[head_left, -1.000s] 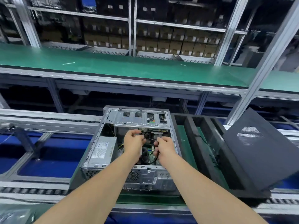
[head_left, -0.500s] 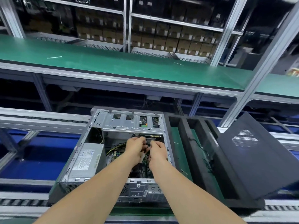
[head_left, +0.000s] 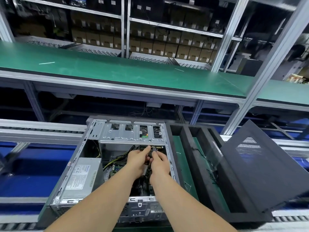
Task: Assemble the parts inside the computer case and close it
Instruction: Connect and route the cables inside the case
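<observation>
1. Reaching into the open computer case (head_left: 142, 210), you have both hands deep inside it, just below the metal drive cage (head_left: 123, 133) at its far end.
2. Your right hand (head_left: 160, 163) pinches a small dark connector (head_left: 154, 149) between thumb and forefinger. The plug points up toward the cage's lower edge, and the other fingers curl in beneath.
3. Your left hand (head_left: 137, 159) lies just beside the right. Its forefinger (head_left: 145, 149) stretches straight toward the same spot under the cage. The remaining fingers fold under the palm, and from this angle you cannot tell whether they hold anything.
4. The case lies on its side, open face up, with its rear panel toward you. The grey power supply (head_left: 82, 177) sits in the near-left corner, and yellow and black cables (head_left: 117, 159) run from beside it toward your hands.
5. The dark side panel (head_left: 260, 168) is off the case, propped at a tilt well to your right with its vent holes facing up. Between panel and case lies a black foam tray (head_left: 188, 148) with long compartments, just beside the case's right wall.
6. Beyond the case runs a green shelf (head_left: 117, 72), and behind it cardboard boxes (head_left: 158, 46) stand in rows on metal racks.
</observation>
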A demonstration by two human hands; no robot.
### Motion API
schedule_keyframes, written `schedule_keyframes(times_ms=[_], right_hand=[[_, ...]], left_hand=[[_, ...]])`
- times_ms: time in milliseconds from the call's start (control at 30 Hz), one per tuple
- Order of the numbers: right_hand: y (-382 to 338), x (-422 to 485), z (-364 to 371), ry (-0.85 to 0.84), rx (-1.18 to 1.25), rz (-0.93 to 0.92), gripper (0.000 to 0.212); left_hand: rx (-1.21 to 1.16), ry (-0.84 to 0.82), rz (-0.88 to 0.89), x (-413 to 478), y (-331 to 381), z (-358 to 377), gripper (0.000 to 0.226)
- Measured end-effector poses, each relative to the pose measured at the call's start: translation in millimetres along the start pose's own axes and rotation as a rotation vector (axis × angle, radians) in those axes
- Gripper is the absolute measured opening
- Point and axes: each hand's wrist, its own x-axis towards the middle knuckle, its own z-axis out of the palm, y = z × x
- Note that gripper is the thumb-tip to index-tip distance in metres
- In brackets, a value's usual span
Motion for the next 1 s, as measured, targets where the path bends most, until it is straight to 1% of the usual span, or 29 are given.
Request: schedule_keyframes(times_ms=[334, 634, 867, 1001], right_hand=[[0.6, 0.5, 6.2, 0.058, 0.091, 0.039, 0.009], [-4.7, -2.0, 7.2, 0.036, 0.160, 0.084, 0.012], [-7.1, -5.7, 5.7, 0.006, 0.138, 0.089, 0.006], [-8.0, -6.4, 6.7, -0.031, 0.154, 0.084, 0.017]], left_hand=[[0.147, 0.073, 0.041, 5.2, -0.1, 0.9, 0.029], [0.178, 0.103, 0.030, 5.8, 1.5, 2.3, 0.029], [0.193, 0.103, 0.028, 4.4, 2.0, 2.0, 0.032], [0.187, 0.080, 0.021, 4.9, 3.7, 0.2, 0.028]])
